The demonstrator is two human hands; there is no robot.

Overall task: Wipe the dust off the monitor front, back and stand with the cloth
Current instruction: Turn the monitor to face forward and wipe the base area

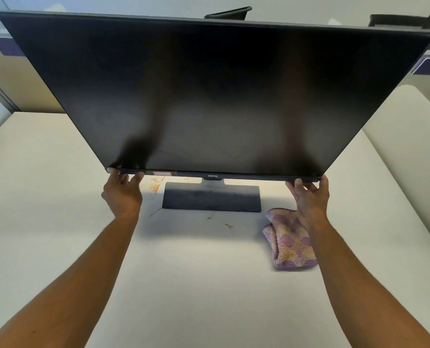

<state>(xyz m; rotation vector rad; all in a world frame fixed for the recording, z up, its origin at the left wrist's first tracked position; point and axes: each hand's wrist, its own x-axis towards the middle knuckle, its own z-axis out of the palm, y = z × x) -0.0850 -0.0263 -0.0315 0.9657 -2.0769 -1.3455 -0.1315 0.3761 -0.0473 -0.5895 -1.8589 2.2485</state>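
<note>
A large black monitor [216,96] faces me with its dark screen off. Its flat dark stand base [211,198] rests on the white table [58,222]. My left hand [122,193] grips the monitor's bottom left corner, fingers curled over the lower bezel. At the bottom right corner my right hand [309,197] grips the bezel the same way. A folded purple and cream cloth [288,239] lies on the table to the right of the stand, partly under my right forearm; neither hand touches it.
Brownish stains [227,225] mark the table in front of the stand. Beige partition walls [20,79] rise behind the table at left and right. Dark chair backs [227,13] show above the monitor's top edge.
</note>
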